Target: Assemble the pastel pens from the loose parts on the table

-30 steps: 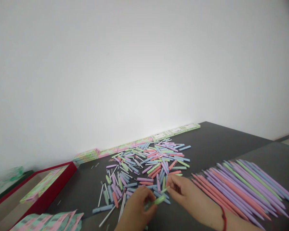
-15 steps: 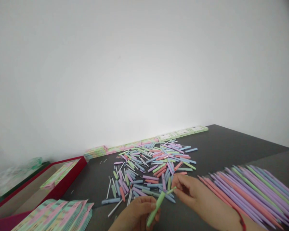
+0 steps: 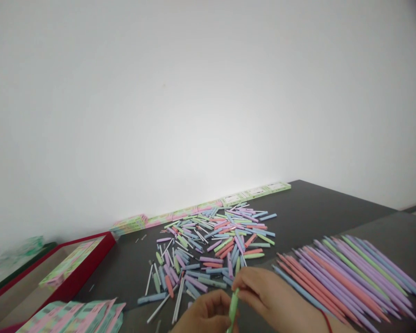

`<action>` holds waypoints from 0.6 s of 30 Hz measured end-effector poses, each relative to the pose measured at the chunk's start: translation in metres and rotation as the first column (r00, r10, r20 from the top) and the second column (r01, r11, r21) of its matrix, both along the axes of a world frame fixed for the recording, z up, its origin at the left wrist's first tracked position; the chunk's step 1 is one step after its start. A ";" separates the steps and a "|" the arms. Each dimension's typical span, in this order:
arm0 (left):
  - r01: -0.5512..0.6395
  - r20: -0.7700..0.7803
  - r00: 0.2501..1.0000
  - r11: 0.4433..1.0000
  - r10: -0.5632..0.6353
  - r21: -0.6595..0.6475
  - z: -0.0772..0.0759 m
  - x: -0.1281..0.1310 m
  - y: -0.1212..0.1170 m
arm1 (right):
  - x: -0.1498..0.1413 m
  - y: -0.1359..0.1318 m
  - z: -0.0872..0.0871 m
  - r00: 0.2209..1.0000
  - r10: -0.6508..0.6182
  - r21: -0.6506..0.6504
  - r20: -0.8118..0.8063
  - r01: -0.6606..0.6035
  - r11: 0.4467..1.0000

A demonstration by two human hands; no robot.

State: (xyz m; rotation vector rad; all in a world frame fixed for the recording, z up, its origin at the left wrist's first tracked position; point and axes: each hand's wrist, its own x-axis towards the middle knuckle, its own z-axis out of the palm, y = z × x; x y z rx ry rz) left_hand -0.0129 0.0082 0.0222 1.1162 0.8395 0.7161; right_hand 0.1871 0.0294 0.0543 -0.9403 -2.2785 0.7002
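Both of my hands meet at the bottom middle of the view over a dark table (image 3: 315, 208). My left hand (image 3: 203, 315) is closed round the lower part of a light green pen piece (image 3: 233, 309), which stands nearly upright. My right hand (image 3: 263, 293) pinches its top end with thumb and fingers. A red string circles my right wrist. Just beyond my hands lies a loose heap of pastel pen parts (image 3: 211, 243): short caps and barrels in purple, blue, green and pink, with thin white refills among them.
A row of long assembled pens (image 3: 350, 273) in purple, pink and green lies at the right. A red-edged box (image 3: 72, 266) holding printed cards sits at the left, a stack of cards (image 3: 72, 317) at the bottom left, and flat green packets (image 3: 201, 206) line the wall.
The green pen piece has gone from lying slanted between my hands to standing nearly upright. My right hand has moved in closer to my left and now pinches its top. The camera shifted slightly.
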 end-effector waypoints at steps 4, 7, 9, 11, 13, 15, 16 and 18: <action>-0.002 -0.028 1.000 1.000 0.002 0.017 0.005 0.006 -0.004 | -0.003 0.002 -0.009 0.999 0.045 0.015 -0.021 -0.045 0.999; 0.011 -0.057 0.998 1.000 -0.009 0.029 0.006 0.007 -0.003 | -0.005 0.001 -0.017 0.997 0.065 0.025 -0.038 -0.064 0.998; 0.001 -0.080 0.997 0.999 0.003 0.053 0.005 0.008 -0.003 | -0.007 0.000 -0.021 0.996 0.075 0.021 -0.039 -0.074 0.997; -0.009 -0.105 0.994 0.996 0.018 0.091 0.004 0.010 -0.003 | -0.009 -0.003 -0.021 0.996 0.091 0.011 -0.006 -0.091 0.996; -0.029 -0.156 0.986 0.985 0.056 0.171 0.002 0.010 -0.004 | -0.010 -0.004 -0.018 0.993 0.114 0.006 0.033 -0.115 0.993; -0.073 -0.230 0.963 0.958 0.140 0.278 0.000 0.007 -0.006 | -0.008 -0.004 -0.013 0.994 0.106 0.009 0.011 -0.106 0.994; -0.093 -0.265 0.946 0.938 0.188 0.334 -0.001 0.003 -0.009 | -0.006 -0.002 -0.009 0.997 0.070 0.006 -0.019 -0.070 0.998; -0.107 -0.319 0.912 0.900 0.259 0.423 -0.004 -0.005 -0.015 | 0.000 0.003 -0.002 0.998 -0.026 -0.008 -0.054 0.025 1.000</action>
